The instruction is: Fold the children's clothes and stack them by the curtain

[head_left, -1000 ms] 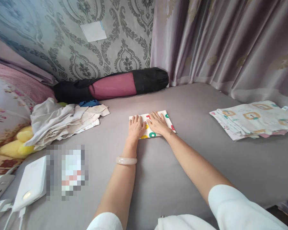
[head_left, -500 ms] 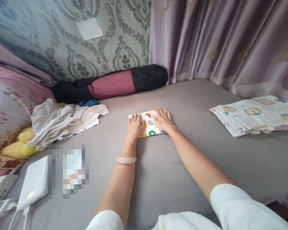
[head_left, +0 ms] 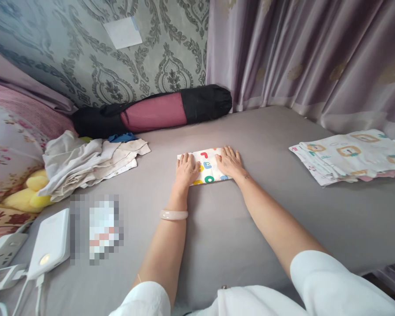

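Note:
A small folded cloth [head_left: 209, 166], white with red, blue, green and yellow shapes, lies flat on the grey bed sheet [head_left: 217, 228]. My left hand [head_left: 186, 169] rests palm down on its left end, fingers stretched out. Over the right end lies my right hand [head_left: 229, 162], also flat with the fingers spread. Both hands press on the cloth without gripping it, and they cover part of its pattern. A pale bangle [head_left: 174, 215] circles my left wrist.
Folded printed cloths [head_left: 352, 153] are stacked at the right. Crumpled light clothes [head_left: 95, 158] lie at the left, beside a yellow plush toy [head_left: 29, 193]. A white power bank [head_left: 49, 243] with cables and a power strip [head_left: 6, 250] sit front left. A black-and-pink long bag [head_left: 154, 112] lies along the wall.
My right hand has slid slightly to the right along the cloth, uncovering a little more of its pattern. My left hand stays in place on the left end.

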### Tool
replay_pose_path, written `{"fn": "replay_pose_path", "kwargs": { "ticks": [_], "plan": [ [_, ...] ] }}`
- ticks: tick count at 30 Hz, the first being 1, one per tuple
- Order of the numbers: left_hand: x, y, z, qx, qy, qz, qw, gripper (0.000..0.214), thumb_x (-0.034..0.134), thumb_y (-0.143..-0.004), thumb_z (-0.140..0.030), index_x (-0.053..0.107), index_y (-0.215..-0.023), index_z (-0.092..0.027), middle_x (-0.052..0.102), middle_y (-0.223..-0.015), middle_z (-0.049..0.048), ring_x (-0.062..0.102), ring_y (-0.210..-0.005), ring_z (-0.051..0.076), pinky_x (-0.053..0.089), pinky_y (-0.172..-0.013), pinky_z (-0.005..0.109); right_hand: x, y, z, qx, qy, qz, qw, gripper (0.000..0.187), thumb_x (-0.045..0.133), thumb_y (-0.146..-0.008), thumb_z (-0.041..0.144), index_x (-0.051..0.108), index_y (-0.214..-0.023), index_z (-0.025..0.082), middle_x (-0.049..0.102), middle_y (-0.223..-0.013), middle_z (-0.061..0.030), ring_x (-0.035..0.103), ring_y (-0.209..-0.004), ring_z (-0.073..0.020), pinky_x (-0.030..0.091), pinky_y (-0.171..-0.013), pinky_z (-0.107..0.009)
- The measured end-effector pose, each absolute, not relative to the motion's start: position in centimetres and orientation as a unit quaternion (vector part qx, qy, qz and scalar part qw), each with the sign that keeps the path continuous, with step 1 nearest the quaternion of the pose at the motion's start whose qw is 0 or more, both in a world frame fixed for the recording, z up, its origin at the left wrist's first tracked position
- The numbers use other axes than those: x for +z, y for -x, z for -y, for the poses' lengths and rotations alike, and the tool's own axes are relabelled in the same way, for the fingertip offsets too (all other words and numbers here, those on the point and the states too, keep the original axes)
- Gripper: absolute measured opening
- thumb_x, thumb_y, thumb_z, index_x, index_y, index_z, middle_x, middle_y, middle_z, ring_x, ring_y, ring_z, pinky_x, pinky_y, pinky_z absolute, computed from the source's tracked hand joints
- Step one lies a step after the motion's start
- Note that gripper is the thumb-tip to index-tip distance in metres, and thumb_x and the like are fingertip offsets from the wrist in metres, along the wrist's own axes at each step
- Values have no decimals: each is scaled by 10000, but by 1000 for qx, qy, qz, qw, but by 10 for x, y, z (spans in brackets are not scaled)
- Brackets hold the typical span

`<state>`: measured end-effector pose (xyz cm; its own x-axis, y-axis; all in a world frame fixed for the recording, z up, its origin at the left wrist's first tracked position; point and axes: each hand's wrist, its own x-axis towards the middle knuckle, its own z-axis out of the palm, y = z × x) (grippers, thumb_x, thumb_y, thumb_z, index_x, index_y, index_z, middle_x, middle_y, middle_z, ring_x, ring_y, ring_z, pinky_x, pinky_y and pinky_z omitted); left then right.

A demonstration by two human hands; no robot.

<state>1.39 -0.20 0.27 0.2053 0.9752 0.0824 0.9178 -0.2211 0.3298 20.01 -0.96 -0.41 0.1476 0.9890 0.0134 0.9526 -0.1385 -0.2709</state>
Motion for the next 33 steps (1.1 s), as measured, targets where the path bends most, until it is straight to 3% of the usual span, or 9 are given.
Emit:
{"fn": "replay_pose_path", "kwargs": {
  "ticks": [7,17,21,26,33],
  "plan": [
    [4,-14,1,141,-769,-614,109,514,389,-972,-402,450,-1414,-146,363,-1575,150,277,-1482,293,207,-1216,457,2,-196,20,28,734,666,133,598,185,-1019,377,425,-1462,55,389,-1557,-155,271,-1467,-283,121,-1206,-498],
    [4,-11,2,165,-770,-605,120,480,420,-965,-387,471,-1390,-171,390,-1559,141,292,-1474,289,225,-1210,455,0,-188,34,40,708,699,93,640,201,-1018,422,326,-1524,51,270,-1614,-146,230,-1488,-250,159,-1214,-415],
    [-1,-8,-5,204,-762,-601,126,430,442,-949,-320,503,-1358,-202,454,-1518,121,379,-1426,267,303,-1175,446,6,-181,35,37,713,695,87,627,208,-1018,404,330,-1518,46,264,-1614,-160,228,-1488,-268,157,-1210,-452],
    [-4,-2,-14,277,-720,-614,164,409,375,-962,-247,537,-1328,-164,651,-1291,115,593,-1206,225,461,-1032,356,15,-150,41,40,682,723,106,634,208,-1018,404,323,-1523,38,240,-1622,-156,172,-1505,-269,119,-1216,-469],
    [-5,1,-17,289,-701,-631,164,405,379,-947,-221,574,-1298,-170,668,-1258,120,613,-1170,237,474,-1005,360,3,-129,42,48,677,727,103,636,219,-1005,378,308,-1533,34,240,-1623,-143,182,-1503,-257,101,-1220,-449]
  ]
}}
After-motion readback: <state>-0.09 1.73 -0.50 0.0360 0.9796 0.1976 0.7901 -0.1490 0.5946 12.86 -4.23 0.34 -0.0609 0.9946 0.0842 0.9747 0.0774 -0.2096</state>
